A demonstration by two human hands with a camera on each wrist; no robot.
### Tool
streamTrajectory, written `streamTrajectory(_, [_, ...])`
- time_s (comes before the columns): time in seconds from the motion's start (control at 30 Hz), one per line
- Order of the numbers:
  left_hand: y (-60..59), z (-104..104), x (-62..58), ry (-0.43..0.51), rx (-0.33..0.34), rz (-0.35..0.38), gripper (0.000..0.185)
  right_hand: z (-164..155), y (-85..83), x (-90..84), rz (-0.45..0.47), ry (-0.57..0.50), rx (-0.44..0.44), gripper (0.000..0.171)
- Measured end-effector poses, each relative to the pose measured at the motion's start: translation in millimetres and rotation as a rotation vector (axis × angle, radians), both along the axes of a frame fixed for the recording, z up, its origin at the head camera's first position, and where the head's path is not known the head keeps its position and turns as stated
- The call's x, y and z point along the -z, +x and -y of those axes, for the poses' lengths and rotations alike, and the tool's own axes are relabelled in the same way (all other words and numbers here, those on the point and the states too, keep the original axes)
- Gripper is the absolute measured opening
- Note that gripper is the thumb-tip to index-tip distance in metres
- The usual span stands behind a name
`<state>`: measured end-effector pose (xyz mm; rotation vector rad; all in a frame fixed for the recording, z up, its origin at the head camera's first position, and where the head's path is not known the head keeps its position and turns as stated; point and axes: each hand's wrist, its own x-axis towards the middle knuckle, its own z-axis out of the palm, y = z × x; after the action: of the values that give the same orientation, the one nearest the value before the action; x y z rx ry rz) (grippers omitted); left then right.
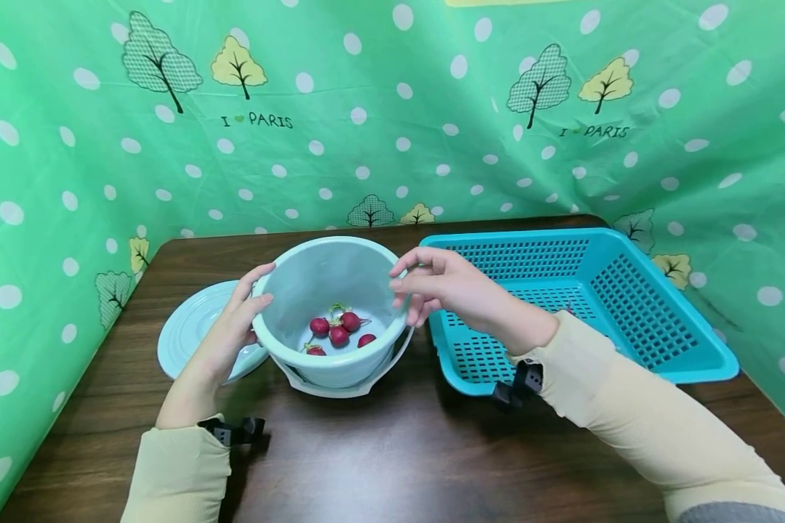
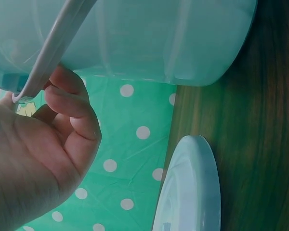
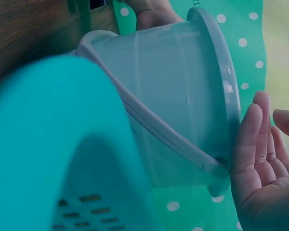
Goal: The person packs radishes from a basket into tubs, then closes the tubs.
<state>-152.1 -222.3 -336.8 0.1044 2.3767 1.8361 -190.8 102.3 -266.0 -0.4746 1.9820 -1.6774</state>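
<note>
A pale blue bucket (image 1: 330,374) stands upright on the table, its light handle (image 1: 392,367) hanging down at the front. Several red radishes (image 1: 339,335) with short green stems lie on its floor. My left hand (image 1: 225,330) grips the bucket's left rim, thumb over the edge and fingers outside. In the left wrist view, the fingers (image 2: 72,103) curl beside the handle's end. My right hand (image 1: 441,283) is at the right rim with loosely bent fingers and nothing between them. The right wrist view shows its palm (image 3: 274,187) beside the rim.
A turquoise perforated basket (image 1: 700,356) stands right of the bucket, under my right forearm; a small dark red bit (image 1: 569,306) shows inside. A pale blue round lid (image 1: 192,327) lies on the left. The wooden table (image 1: 366,465) backs onto a green dotted curtain (image 1: 366,102).
</note>
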Motion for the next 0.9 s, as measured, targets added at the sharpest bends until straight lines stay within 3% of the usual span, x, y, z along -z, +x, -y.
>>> streamTrajectory(0.17, [-1.3,1.4,-0.5,-0.052,-0.006,0.008,0.054,-22.7,6.3,-5.8,-0.066,0.023,0.017,0.022])
streamTrajectory(0.33, [-0.8,3.1,-2.8,-0.106,-0.015,-0.001,0.056,-56.7,9.0,-15.1,-0.190,0.081,0.013,0.014])
streamTrajectory(0.57, [1.0,-4.7,2.9,-0.031,-0.096,-0.046,0.056,-116.7,5.6,-27.6,-0.331,0.087,0.045,0.014])
streamTrajectory(0.8, [3.3,-9.8,6.7,0.012,-0.139,-0.063,0.056,-169.9,-15.0,-32.5,-0.317,0.031,0.042,0.023])
streamTrajectory(0.9, [5.1,-9.1,7.0,0.011,-0.135,-0.053,0.054,-187.8,-25.2,-29.6,-0.298,0.076,0.067,0.024])
